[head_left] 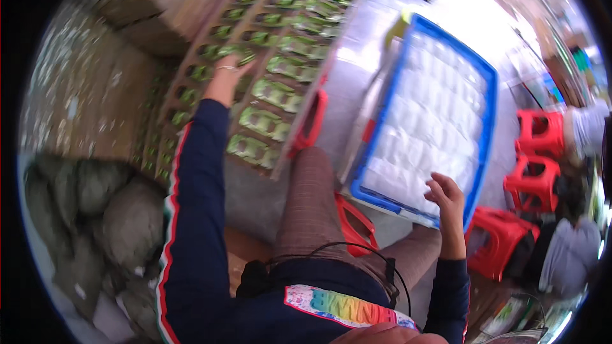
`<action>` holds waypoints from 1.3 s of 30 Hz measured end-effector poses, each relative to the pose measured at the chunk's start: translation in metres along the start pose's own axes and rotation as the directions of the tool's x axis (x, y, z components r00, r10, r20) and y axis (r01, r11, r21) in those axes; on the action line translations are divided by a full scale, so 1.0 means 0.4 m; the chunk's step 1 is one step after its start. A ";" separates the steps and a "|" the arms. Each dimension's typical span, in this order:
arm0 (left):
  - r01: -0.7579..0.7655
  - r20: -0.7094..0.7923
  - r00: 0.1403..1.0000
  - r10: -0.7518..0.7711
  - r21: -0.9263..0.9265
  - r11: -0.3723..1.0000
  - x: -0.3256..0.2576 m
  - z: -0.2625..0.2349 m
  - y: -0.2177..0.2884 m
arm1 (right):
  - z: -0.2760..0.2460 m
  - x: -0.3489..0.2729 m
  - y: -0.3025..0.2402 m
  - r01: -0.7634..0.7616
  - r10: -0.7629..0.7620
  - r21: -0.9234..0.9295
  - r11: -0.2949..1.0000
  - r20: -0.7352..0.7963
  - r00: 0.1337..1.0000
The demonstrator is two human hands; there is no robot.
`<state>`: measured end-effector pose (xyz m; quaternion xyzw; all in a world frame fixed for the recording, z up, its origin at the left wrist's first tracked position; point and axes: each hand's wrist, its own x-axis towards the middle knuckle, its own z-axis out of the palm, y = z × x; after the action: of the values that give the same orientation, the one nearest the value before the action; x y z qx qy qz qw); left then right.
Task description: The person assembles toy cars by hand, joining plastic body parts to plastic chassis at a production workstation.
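My left hand (234,67) reaches into a brown partitioned tray (271,83) of green toy car bodies. Its fingers are closed around one green toy car body (243,56), partly covered by the hand. Over the near right part of a blue-rimmed tray (489,114), my right hand (448,199) hovers with fingers loosely bent and apart, holding nothing I can see. Rows of white, soft-looking wrapped pieces (427,108) fill that tray.
Red plastic stools (497,242) stand at the right, and another red stool (357,226) shows between my knees. Cardboard boxes (95,89) are stacked at the left, above dark full bags (131,216). A person's grey-clothed part (570,258) is at the right edge.
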<state>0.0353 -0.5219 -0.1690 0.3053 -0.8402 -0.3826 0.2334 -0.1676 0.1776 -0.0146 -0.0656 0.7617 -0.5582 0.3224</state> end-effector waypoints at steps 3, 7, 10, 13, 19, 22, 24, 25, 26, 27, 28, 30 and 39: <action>0.723 0.371 0.618 -0.693 -0.614 0.317 0.014 0.269 0.180 | -0.097 -0.008 -0.007 -0.038 0.027 -0.063 0.997 -0.175 0.984; 0.678 0.030 0.658 -0.752 0.410 0.610 0.070 0.131 0.368 | -0.127 0.049 0.000 -0.017 0.008 -0.045 0.999 -0.190 0.982; 0.328 0.016 0.868 -0.496 0.732 0.597 0.130 0.076 0.351 | -0.150 0.092 -0.016 0.040 -0.055 -0.078 0.996 -0.199 0.978; 0.088 0.094 0.966 -0.241 0.755 0.649 0.166 0.127 0.295 | -0.178 0.151 -0.004 0.095 -0.121 -0.124 0.988 -0.223 0.967; -0.137 0.289 0.947 -0.137 0.754 0.643 0.219 0.225 0.199 | -0.252 0.256 0.009 0.145 -0.216 -0.224 0.964 -0.336 0.917; -0.156 0.285 0.922 -0.262 0.893 0.423 0.206 0.232 0.300 | -0.305 0.302 -0.034 0.014 -0.291 -0.545 0.838 -0.426 0.857; -0.254 0.365 0.908 -0.207 0.871 0.420 0.211 0.244 0.313 | -0.349 0.356 -0.021 0.002 -0.390 -0.698 0.716 -0.397 0.831; -0.253 0.364 0.907 -0.213 0.873 0.417 0.220 0.228 0.316 | -0.359 0.388 -0.015 0.002 -0.481 -0.817 0.576 -0.337 0.810; -0.323 0.453 0.870 -0.194 0.821 0.471 0.232 0.216 0.311 | -0.356 0.410 -0.022 0.002 -0.480 -0.818 0.575 -0.335 0.811; -0.386 0.536 0.827 -0.169 0.761 0.521 0.240 0.208 0.304 | -0.348 0.434 -0.028 -0.150 -0.410 -0.888 0.435 -0.344 0.845; -0.381 0.531 0.830 -0.170 0.763 0.522 0.245 0.205 0.297 | -0.338 0.457 -0.038 -0.282 -0.342 -0.921 0.268 -0.365 0.866; -0.418 0.568 0.813 -0.126 0.721 0.552 0.258 0.193 0.286 | -0.324 0.500 -0.070 -0.332 -0.262 -0.918 0.217 -0.382 0.886; -0.419 0.379 0.906 0.187 0.740 0.527 0.193 0.163 0.359 | -0.315 0.502 -0.107 -0.327 -0.168 -0.942 0.077 -0.336 0.927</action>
<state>-0.1079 -0.4677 -0.0832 0.1739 -0.9831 0.0526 0.0231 -0.4071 0.1715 -0.0390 -0.1201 0.9818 0.1251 0.0768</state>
